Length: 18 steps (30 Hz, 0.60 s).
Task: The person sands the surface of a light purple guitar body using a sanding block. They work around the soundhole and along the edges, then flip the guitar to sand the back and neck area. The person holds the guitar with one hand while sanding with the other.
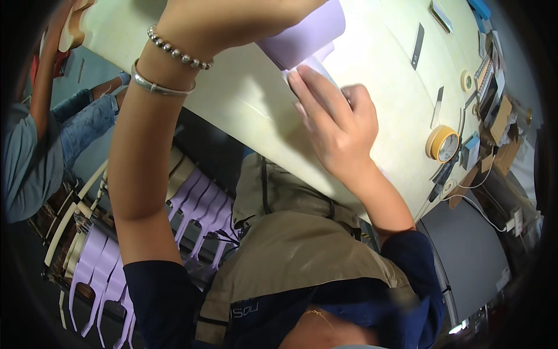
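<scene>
A lavender, smooth sheet piece (317, 32), curved and raised off the table, fills the top middle. Across its upper left side reaches my left hand (244, 23); the top of the picture cuts off its fingers, so I cannot see its grip. My right hand (340, 125) is at the piece's lower end. Its thumb and forefinger are closed there on a pale edge of the lavender piece, and its other fingers lie over it or bend inward. The pale table (250, 125) lies under both hands.
Along the table's right side are a cutter blade (417, 46), a small knife (437, 107), a yellow tape roll (443, 144) and cardboard scraps (503, 119). Several lavender cut pieces (99, 262) hang on a rack at lower left. Another person (35, 157) sits at far left.
</scene>
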Motion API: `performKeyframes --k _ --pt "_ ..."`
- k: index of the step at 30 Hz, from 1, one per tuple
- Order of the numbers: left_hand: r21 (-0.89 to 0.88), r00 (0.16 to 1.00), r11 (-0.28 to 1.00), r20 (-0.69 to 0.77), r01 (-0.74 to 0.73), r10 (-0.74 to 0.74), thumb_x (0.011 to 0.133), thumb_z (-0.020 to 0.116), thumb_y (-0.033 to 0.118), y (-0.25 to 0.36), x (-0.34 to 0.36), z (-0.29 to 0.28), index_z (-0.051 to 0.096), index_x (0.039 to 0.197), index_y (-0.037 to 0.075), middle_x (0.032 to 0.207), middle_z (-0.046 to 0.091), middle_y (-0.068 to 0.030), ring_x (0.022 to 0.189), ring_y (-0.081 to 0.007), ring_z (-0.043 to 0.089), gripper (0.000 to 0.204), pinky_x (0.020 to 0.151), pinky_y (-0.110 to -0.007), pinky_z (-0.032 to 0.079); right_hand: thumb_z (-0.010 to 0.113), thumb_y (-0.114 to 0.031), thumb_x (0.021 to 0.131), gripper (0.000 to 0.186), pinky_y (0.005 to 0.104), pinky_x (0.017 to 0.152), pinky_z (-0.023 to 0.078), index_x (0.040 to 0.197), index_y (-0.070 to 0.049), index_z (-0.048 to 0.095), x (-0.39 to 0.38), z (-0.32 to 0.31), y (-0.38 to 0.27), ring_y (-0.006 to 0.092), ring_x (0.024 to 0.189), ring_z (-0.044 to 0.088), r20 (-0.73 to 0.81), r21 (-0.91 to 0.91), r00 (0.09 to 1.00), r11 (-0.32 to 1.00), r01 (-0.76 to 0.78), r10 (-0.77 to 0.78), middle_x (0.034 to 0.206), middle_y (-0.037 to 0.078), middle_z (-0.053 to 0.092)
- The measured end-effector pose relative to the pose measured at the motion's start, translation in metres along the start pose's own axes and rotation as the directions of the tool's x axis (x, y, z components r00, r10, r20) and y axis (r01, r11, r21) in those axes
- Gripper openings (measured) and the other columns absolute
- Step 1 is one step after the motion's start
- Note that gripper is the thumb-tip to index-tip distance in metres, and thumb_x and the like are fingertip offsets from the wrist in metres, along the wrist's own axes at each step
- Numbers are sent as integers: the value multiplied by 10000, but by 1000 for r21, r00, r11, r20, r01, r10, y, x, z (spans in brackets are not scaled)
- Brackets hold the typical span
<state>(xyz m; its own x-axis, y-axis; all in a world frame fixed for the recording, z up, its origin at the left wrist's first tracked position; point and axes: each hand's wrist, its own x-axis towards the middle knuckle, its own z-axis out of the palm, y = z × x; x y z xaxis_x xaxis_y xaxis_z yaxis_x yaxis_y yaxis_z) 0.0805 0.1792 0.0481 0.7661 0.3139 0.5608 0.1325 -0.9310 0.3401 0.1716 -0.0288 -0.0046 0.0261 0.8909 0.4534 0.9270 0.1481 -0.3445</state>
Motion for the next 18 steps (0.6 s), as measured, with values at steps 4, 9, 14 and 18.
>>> performKeyframes --k 4,9,14,18 --pt "-18 997 999 -64 -46 45 812 646 230 -2 0 3 711 792 76 728 667 -75 732 -287 641 169 1002 -488 450 728 -136 658 419 277 499 354 1075 -97 742 -10 -3 0 180 632 402 -9 -40 1000 999 -12 12 1130 -43 675" --pt "19 997 999 -65 -51 52 809 644 223 0 -1 0 714 798 77 721 665 -73 716 -281 639 162 1003 -490 449 725 -110 647 417 272 514 351 1063 -92 745 -3 0 -5 178 637 411 4 -90 1000 996 -3 3 1124 -31 678" --pt "-19 999 999 9 36 -35 813 646 225 -3 0 3 716 817 78 703 652 -72 707 -273 637 163 999 -490 451 769 -71 583 485 264 542 381 1066 -91 743 9 5 -1 174 625 408 -31 -83 999 996 38 -40 1109 -8 688" --pt "-83 998 996 -44 45 -48 814 647 224 -7 -4 10 717 830 79 692 644 -68 703 -274 634 162 998 -489 450 626 -115 648 425 269 508 299 1053 -79 751 -11 -2 -5 167 628 399 6 -129 1000 992 0 0 1108 -29 689"
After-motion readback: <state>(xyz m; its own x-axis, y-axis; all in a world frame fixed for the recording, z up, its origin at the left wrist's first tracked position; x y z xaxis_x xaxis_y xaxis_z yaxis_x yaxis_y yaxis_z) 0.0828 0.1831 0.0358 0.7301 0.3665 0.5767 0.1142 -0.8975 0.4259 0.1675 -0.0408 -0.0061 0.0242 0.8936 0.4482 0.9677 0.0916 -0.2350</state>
